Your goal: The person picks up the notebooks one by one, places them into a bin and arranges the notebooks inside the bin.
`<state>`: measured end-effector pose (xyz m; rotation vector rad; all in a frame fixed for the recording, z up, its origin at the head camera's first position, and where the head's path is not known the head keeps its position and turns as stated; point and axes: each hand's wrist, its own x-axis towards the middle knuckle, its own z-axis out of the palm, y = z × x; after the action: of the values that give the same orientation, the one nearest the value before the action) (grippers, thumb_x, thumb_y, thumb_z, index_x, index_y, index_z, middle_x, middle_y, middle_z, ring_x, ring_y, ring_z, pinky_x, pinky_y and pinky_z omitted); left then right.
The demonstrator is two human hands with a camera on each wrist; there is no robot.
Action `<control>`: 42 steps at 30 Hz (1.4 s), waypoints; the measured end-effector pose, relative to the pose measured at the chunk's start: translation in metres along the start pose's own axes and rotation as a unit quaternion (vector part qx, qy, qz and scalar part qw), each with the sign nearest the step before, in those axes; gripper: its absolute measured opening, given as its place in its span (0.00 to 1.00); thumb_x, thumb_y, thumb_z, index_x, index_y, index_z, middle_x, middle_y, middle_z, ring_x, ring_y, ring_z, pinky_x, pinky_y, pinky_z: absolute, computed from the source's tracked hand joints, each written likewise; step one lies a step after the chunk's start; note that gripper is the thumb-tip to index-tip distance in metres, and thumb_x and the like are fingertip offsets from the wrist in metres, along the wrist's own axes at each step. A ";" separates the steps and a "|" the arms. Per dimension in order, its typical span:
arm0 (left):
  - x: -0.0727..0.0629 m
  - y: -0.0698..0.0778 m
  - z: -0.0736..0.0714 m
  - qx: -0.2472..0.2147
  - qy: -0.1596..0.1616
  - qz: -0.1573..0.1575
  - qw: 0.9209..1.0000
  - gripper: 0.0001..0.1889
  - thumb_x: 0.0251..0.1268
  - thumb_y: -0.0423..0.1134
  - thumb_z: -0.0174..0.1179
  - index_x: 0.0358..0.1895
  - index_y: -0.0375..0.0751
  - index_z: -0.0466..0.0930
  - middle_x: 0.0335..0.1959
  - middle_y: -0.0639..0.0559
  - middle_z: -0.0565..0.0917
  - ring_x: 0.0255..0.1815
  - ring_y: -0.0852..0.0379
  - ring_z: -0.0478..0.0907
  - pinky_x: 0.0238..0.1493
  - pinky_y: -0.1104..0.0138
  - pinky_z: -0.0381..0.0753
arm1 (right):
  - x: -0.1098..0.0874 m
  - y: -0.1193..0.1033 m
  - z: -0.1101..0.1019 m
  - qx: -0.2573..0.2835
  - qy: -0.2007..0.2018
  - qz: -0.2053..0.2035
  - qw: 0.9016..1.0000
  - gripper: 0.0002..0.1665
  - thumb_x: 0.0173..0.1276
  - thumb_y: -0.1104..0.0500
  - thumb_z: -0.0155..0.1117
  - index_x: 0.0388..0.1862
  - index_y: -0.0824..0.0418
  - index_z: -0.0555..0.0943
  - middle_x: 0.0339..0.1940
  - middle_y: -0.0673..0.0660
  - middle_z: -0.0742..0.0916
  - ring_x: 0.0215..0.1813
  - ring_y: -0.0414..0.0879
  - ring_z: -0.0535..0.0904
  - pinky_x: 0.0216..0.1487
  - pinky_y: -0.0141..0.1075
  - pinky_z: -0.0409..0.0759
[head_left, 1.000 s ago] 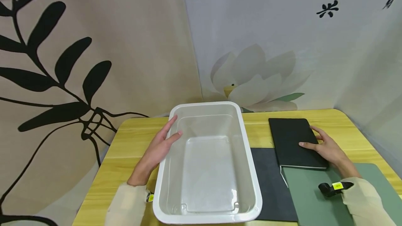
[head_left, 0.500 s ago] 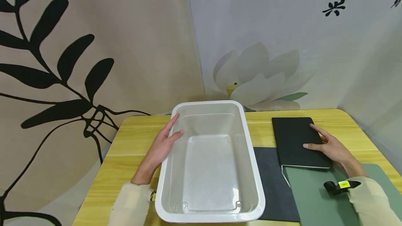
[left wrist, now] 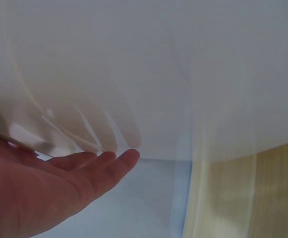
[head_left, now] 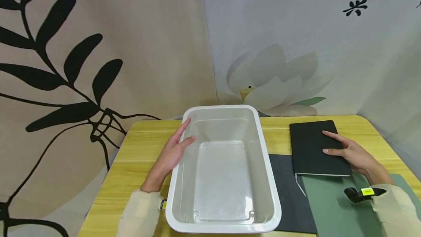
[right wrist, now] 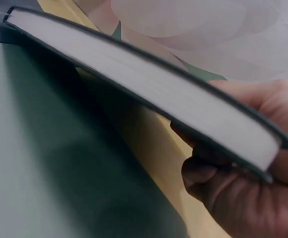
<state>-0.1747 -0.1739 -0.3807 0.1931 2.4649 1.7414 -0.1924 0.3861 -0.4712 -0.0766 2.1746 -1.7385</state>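
Leaves [head_left: 82, 57] printed in black fill the left of the head view. Left of centre, the left hand [head_left: 168, 156], fairly straight-fingered, loosely grips a white tub [head_left: 227, 228]: thumb over the rim, forefinger along it, other fingertips touching the outer wall. The tub fills the lower middle of the frame, mouth up, on a yellow wooden table [head_left: 141, 138]. Toward the lower right lie a dark grey mat [head_left: 294, 211] and a green mat [head_left: 332, 213]. A black notebook [head_left: 310, 149] is at centre right, a white ribbon [head_left: 300, 185] trailing from it. Farthest right, the right hand [head_left: 358, 158], half closed, pinches its right side, thumb and forefinger on top, remaining fingers curled beneath, a gap under the notebook there.
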 end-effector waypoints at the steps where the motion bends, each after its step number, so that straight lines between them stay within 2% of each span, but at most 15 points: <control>1: 0.000 0.000 0.000 0.000 -0.001 0.000 1.000 0.32 0.76 0.46 0.51 0.79 0.59 0.53 0.80 0.64 0.50 0.81 0.56 0.40 0.77 0.46 0.40 | 0.000 -0.001 0.000 0.003 -0.002 0.001 1.000 0.46 0.73 0.63 0.59 0.82 0.48 0.48 0.52 0.37 0.82 0.43 0.48 0.88 0.41 0.42 0.85; 4: 0.001 0.000 0.000 -0.001 -0.005 -0.002 1.000 0.32 0.76 0.47 0.51 0.79 0.61 0.52 0.80 0.64 0.49 0.81 0.55 0.41 0.77 0.45 0.41 | -0.001 -0.003 -0.001 -0.039 0.008 0.000 0.999 0.45 0.74 0.60 0.60 0.82 0.47 0.49 0.61 0.43 0.79 0.45 0.40 0.86 0.43 0.37 0.85; 9: 0.003 0.002 0.001 0.006 -0.005 0.003 1.000 0.32 0.76 0.48 0.51 0.79 0.61 0.53 0.79 0.66 0.50 0.81 0.56 0.41 0.77 0.44 0.42 | -0.002 -0.008 -0.004 -0.111 0.027 0.008 0.993 0.44 0.74 0.53 0.60 0.82 0.46 0.51 0.76 0.65 0.58 0.49 0.27 0.80 0.47 0.28 0.80; 13: 0.005 0.004 0.000 0.010 -0.002 0.010 1.000 0.31 0.76 0.46 0.51 0.79 0.60 0.53 0.79 0.66 0.51 0.81 0.57 0.40 0.77 0.44 0.40 | -0.001 -0.012 -0.006 -0.071 0.018 0.017 0.997 0.41 0.75 0.55 0.58 0.82 0.48 0.52 0.65 0.50 0.75 0.48 0.32 0.83 0.47 0.32 0.82; 16: 0.005 0.005 -0.001 0.010 -0.001 0.008 1.000 0.32 0.76 0.45 0.51 0.79 0.60 0.53 0.79 0.65 0.51 0.81 0.56 0.41 0.77 0.44 0.40 | -0.001 -0.015 -0.006 -0.052 0.012 0.017 0.998 0.41 0.76 0.56 0.58 0.82 0.51 0.52 0.56 0.35 0.78 0.48 0.34 0.84 0.46 0.34 0.83; 19: 0.004 0.006 -0.002 0.005 -0.005 0.001 1.000 0.32 0.76 0.45 0.51 0.79 0.60 0.53 0.80 0.65 0.50 0.80 0.54 0.43 0.76 0.44 0.46 | 0.000 -0.016 -0.006 -0.079 0.016 0.018 0.997 0.42 0.75 0.54 0.59 0.82 0.52 0.51 0.66 0.51 0.75 0.51 0.36 0.83 0.47 0.33 0.83; 22: 0.003 0.006 -0.001 -0.002 -0.005 -0.006 1.000 0.32 0.76 0.45 0.51 0.79 0.60 0.53 0.80 0.64 0.50 0.80 0.53 0.46 0.75 0.45 0.51 | 0.001 -0.016 -0.005 -0.128 0.023 0.020 0.991 0.43 0.74 0.50 0.59 0.82 0.51 0.51 0.78 0.68 0.56 0.67 0.48 0.74 0.47 0.24 0.78; 24: 0.002 0.006 -0.001 -0.007 -0.005 -0.008 1.000 0.32 0.75 0.45 0.51 0.79 0.59 0.53 0.80 0.64 0.49 0.80 0.53 0.46 0.75 0.45 0.52 | 0.002 -0.016 -0.004 -0.139 0.032 0.017 0.990 0.43 0.75 0.50 0.59 0.82 0.49 0.51 0.79 0.73 0.50 0.66 0.50 0.73 0.46 0.24 0.78; 27: 0.002 0.005 0.000 -0.010 -0.003 -0.008 1.000 0.32 0.75 0.44 0.52 0.79 0.59 0.53 0.80 0.64 0.50 0.80 0.55 0.44 0.76 0.46 0.49 | -0.001 -0.016 -0.002 -0.121 0.047 0.008 0.992 0.42 0.75 0.52 0.59 0.81 0.46 0.53 0.80 0.69 0.45 0.37 0.43 0.80 0.28 0.26 0.73; 29: 0.001 0.004 0.000 -0.015 -0.003 -0.010 1.000 0.32 0.75 0.44 0.52 0.79 0.59 0.53 0.80 0.63 0.50 0.80 0.54 0.45 0.76 0.46 0.50 | -0.002 -0.016 0.000 -0.102 0.054 0.000 0.993 0.41 0.75 0.54 0.59 0.81 0.45 0.53 0.81 0.66 0.44 0.16 0.37 0.63 0.20 0.35 0.66; 31: 0.001 0.003 -0.001 -0.017 -0.003 -0.013 1.000 0.32 0.75 0.44 0.52 0.79 0.60 0.53 0.80 0.64 0.50 0.79 0.54 0.45 0.75 0.46 0.51 | -0.004 -0.018 0.002 -0.089 0.056 -0.003 0.994 0.42 0.75 0.55 0.60 0.81 0.43 0.53 0.81 0.63 0.40 0.15 0.44 0.50 0.19 0.41 0.60; 35: 0.002 0.002 -0.002 -0.020 -0.005 -0.015 1.000 0.32 0.75 0.45 0.52 0.79 0.60 0.53 0.80 0.63 0.49 0.79 0.53 0.48 0.74 0.46 0.55 | -0.004 -0.022 0.006 -0.105 0.066 -0.007 0.992 0.42 0.74 0.53 0.60 0.81 0.42 0.53 0.81 0.64 0.42 0.15 0.48 0.49 0.21 0.42 0.62; 36: 0.002 0.002 -0.002 -0.023 -0.007 -0.018 1.000 0.32 0.75 0.46 0.52 0.79 0.61 0.53 0.80 0.63 0.49 0.78 0.50 0.52 0.72 0.46 0.59 | -0.004 -0.023 0.007 -0.114 0.072 -0.008 0.991 0.42 0.73 0.52 0.61 0.81 0.42 0.53 0.79 0.68 0.50 0.15 0.49 0.49 0.21 0.42 0.63; 37: 0.002 0.002 -0.002 -0.023 -0.008 -0.020 1.000 0.32 0.75 0.46 0.52 0.79 0.61 0.53 0.80 0.63 0.48 0.77 0.50 0.53 0.71 0.47 0.61 | -0.004 -0.024 0.008 -0.124 0.073 -0.008 0.990 0.42 0.73 0.51 0.61 0.81 0.41 0.53 0.79 0.67 0.50 0.17 0.49 0.58 0.23 0.38 0.66; 42: 0.001 0.001 -0.003 -0.040 -0.018 -0.030 0.999 0.31 0.76 0.48 0.50 0.79 0.64 0.52 0.80 0.61 0.47 0.62 0.43 0.73 0.56 0.48 0.79 | -0.004 -0.028 0.013 -0.141 0.072 -0.012 0.987 0.42 0.73 0.50 0.61 0.80 0.41 0.54 0.79 0.67 0.52 0.25 0.44 0.68 0.25 0.30 0.69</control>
<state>-0.1765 -0.1760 -0.3785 0.1405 2.3465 1.7921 -0.1896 0.3683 -0.4462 -0.0508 2.5224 -1.4783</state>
